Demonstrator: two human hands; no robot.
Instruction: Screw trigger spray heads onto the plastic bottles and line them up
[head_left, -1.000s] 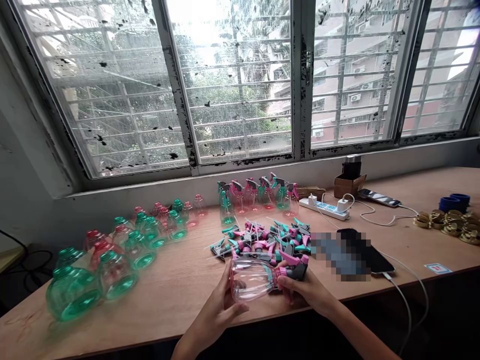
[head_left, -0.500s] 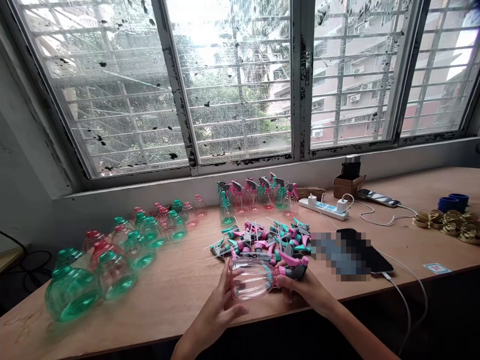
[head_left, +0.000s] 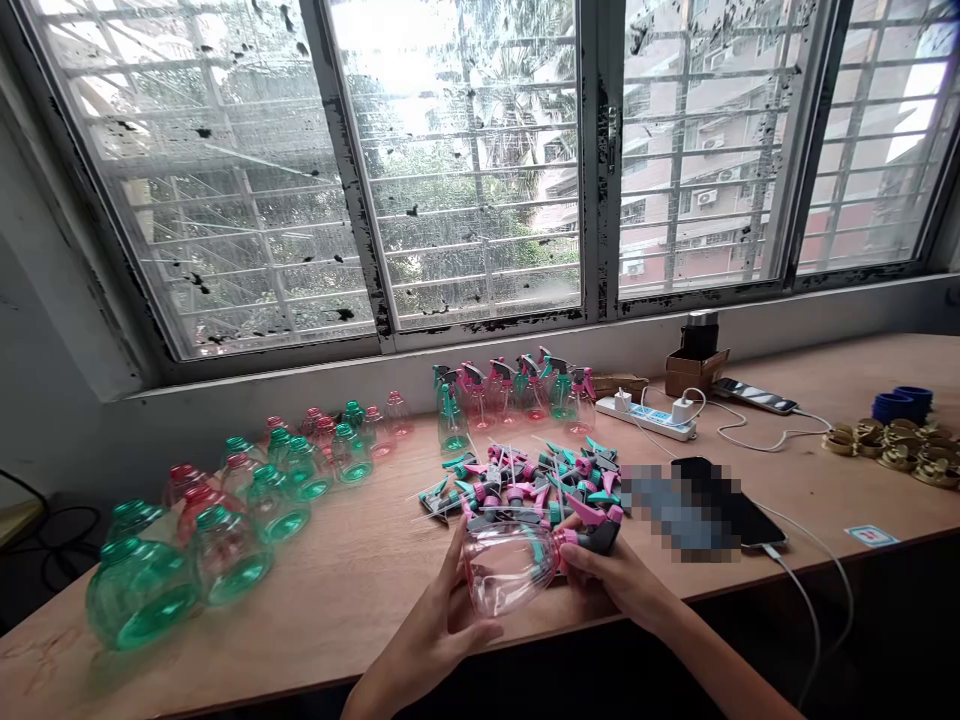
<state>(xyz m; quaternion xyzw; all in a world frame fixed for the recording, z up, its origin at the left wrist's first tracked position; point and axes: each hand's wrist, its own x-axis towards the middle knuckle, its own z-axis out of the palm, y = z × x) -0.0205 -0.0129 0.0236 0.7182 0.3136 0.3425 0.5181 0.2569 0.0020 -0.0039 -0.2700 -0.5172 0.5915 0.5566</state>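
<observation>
A clear pink spray bottle (head_left: 504, 572) lies sideways in my hands over the front edge of the table. Around its base end curls my left hand (head_left: 439, 625), thumb below and fingers behind. My right hand (head_left: 616, 575) grips the collar of the pink and grey trigger spray head (head_left: 596, 528) at the neck, thumb in front; its other fingers are partly hidden. The head sits on the bottle's neck; how tightly, I cannot tell. Just behind lies a heap of loose pink, green and grey trigger heads (head_left: 517, 480) with thin tubes.
Open green and pink bottles (head_left: 232, 555) stand in rows at left. Several bottles with trigger heads (head_left: 506, 395) stand by the window wall. On the right are a power strip (head_left: 645, 418), a phone (head_left: 727, 500) with a cable, gold-coloured parts (head_left: 904, 445) and blue rings (head_left: 900, 403).
The bottle has tilted a little, its base end now lower and nearer me. Both hands keep their hold, and the right hand and trigger have shifted slightly.
</observation>
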